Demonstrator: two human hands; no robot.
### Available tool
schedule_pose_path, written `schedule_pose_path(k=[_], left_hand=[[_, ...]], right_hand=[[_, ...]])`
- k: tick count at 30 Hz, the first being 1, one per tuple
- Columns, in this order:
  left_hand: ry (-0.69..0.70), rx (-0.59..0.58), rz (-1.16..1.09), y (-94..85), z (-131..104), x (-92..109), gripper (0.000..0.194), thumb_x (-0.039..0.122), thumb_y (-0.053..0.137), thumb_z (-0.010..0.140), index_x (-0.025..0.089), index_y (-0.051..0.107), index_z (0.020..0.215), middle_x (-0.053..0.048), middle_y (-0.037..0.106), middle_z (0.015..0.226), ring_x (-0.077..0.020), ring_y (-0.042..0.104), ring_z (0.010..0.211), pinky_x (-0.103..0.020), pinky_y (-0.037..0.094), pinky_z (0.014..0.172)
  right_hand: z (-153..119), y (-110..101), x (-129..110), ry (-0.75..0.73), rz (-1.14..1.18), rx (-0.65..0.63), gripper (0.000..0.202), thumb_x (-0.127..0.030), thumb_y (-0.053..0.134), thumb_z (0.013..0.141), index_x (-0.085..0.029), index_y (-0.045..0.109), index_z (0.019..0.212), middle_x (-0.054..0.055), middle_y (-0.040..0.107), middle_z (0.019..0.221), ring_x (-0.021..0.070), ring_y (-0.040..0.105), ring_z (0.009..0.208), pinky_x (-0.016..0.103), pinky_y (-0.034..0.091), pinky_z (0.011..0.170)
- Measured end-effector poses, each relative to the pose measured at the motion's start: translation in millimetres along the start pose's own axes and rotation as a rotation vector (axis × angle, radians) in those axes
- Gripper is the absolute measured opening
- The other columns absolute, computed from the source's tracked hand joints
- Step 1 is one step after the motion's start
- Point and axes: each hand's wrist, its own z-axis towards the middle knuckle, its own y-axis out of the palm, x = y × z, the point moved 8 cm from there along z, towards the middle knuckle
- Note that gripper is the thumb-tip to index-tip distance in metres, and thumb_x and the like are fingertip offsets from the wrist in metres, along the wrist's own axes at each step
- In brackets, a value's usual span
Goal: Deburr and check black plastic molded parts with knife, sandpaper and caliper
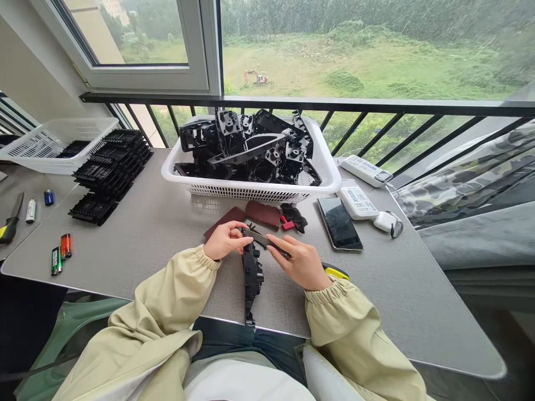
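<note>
In the middle of the table, a long black plastic part (pixel 252 273) stands on edge, its near end reaching the table's front edge. My left hand (pixel 228 239) pinches its far end between thumb and fingers. A slim flat grey metal tool (pixel 259 238), with a darker end under the palm, is held in my right hand (pixel 298 259). The tool's tip meets the part's far end beside my left fingertips; whether it is a file or a blade I cannot tell. Small dark bits lie just behind the tool.
A white basket (pixel 251 192) heaped with black plastic parts stands behind. Dark red pads (pixel 262 214), a phone (pixel 340 223) and white boxes (pixel 357 200) lie nearby. A yellow-black handle (pixel 335 272) shows beside my right wrist. Stacked black grilles (pixel 111 172) and batteries (pixel 66 245) are left.
</note>
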Motion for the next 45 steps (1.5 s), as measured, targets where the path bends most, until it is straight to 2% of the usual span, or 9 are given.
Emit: schedule_pose_path(k=[4, 10, 16, 22, 25, 28, 33, 36, 45], left_hand=[[0.008, 0.0, 0.003, -1.9, 2, -1, 0.051, 0.038, 0.085, 0.052, 0.014, 0.058, 0.088, 0.006, 0.059, 0.046, -0.0106, 0.056, 0.039, -0.022, 0.049, 0.043], [0.007, 0.02, -0.047, -7.7, 5, -3, 0.046, 0.043, 0.081, 0.057, 0.014, 0.061, 0.086, 0.002, 0.063, 0.05, -0.0123, 0.058, 0.042, -0.022, 0.047, 0.039], [0.032, -0.009, -0.186, -3.0, 3, 2, 0.049, 0.046, 0.083, 0.054, 0.017, 0.056, 0.082, 0.001, 0.067, 0.058, -0.0125, 0.064, 0.049, -0.022, 0.053, 0.047], [0.19, 0.122, -0.308, -15.3, 3, 11, 0.049, 0.043, 0.083, 0.056, 0.019, 0.047, 0.081, 0.005, 0.065, 0.061, -0.0132, 0.067, 0.058, -0.026, 0.058, 0.058], [0.227, 0.181, -0.366, -20.3, 2, 12, 0.051, 0.04, 0.084, 0.054, 0.02, 0.044, 0.079, 0.005, 0.066, 0.065, -0.0114, 0.067, 0.063, -0.026, 0.059, 0.064], [0.232, 0.237, -0.398, -22.0, 1, 10, 0.054, 0.035, 0.087, 0.05, 0.02, 0.043, 0.077, 0.007, 0.063, 0.064, -0.0099, 0.067, 0.064, -0.026, 0.059, 0.07], [0.23, 0.325, -0.352, -21.3, 1, 2, 0.057, 0.033, 0.087, 0.047, 0.02, 0.039, 0.075, 0.009, 0.059, 0.063, -0.0084, 0.064, 0.061, -0.026, 0.059, 0.068], [0.245, 0.346, -0.318, -19.2, 0, 1, 0.055, 0.035, 0.085, 0.049, 0.02, 0.038, 0.074, 0.009, 0.056, 0.065, -0.0076, 0.062, 0.062, -0.025, 0.058, 0.067], [0.256, 0.295, -0.329, -13.9, -3, 1, 0.044, 0.036, 0.078, 0.057, 0.021, 0.042, 0.077, 0.007, 0.051, 0.073, -0.0065, 0.056, 0.067, -0.025, 0.058, 0.072]], right_hand=[[0, -3, 4, 0.034, -0.01, 0.029, 0.04, -0.042, 0.044, 0.096, -0.017, 0.073, 0.109, 0.002, 0.061, 0.065, 0.0081, 0.043, 0.04, 0.024, 0.035, 0.047], [1, -11, 16, 0.112, 0.096, 0.104, 0.04, -0.042, 0.046, 0.095, -0.014, 0.071, 0.111, 0.002, 0.061, 0.065, 0.0114, 0.052, 0.049, 0.024, 0.043, 0.053], [0, -26, 27, 0.191, 0.124, 0.232, 0.037, -0.042, 0.049, 0.093, -0.017, 0.072, 0.109, 0.003, 0.063, 0.065, 0.0146, 0.057, 0.055, 0.026, 0.046, 0.056], [-7, -51, 45, 0.283, 0.111, 0.451, 0.031, -0.037, 0.057, 0.089, -0.017, 0.073, 0.106, 0.005, 0.07, 0.074, 0.0173, 0.063, 0.063, 0.029, 0.05, 0.062], [-10, -58, 46, 0.281, 0.104, 0.512, 0.029, -0.035, 0.058, 0.089, -0.017, 0.073, 0.106, 0.005, 0.07, 0.075, 0.0173, 0.063, 0.064, 0.028, 0.051, 0.062], [-7, -55, 35, 0.206, 0.121, 0.463, 0.03, -0.034, 0.056, 0.09, -0.017, 0.072, 0.109, 0.005, 0.069, 0.075, 0.0165, 0.062, 0.063, 0.028, 0.05, 0.061], [-1, -23, 9, 0.07, 0.122, 0.198, 0.035, -0.037, 0.05, 0.094, -0.015, 0.071, 0.111, 0.001, 0.059, 0.063, 0.0108, 0.049, 0.046, 0.024, 0.042, 0.048], [-1, -6, 4, 0.062, 0.106, 0.081, 0.038, -0.04, 0.046, 0.096, -0.016, 0.07, 0.112, 0.002, 0.061, 0.067, 0.0101, 0.05, 0.047, 0.023, 0.041, 0.05], [-3, 7, -2, 0.062, 0.081, -0.027, 0.043, -0.044, 0.039, 0.098, -0.018, 0.069, 0.117, 0.004, 0.062, 0.068, 0.0128, 0.056, 0.053, 0.025, 0.041, 0.053]])
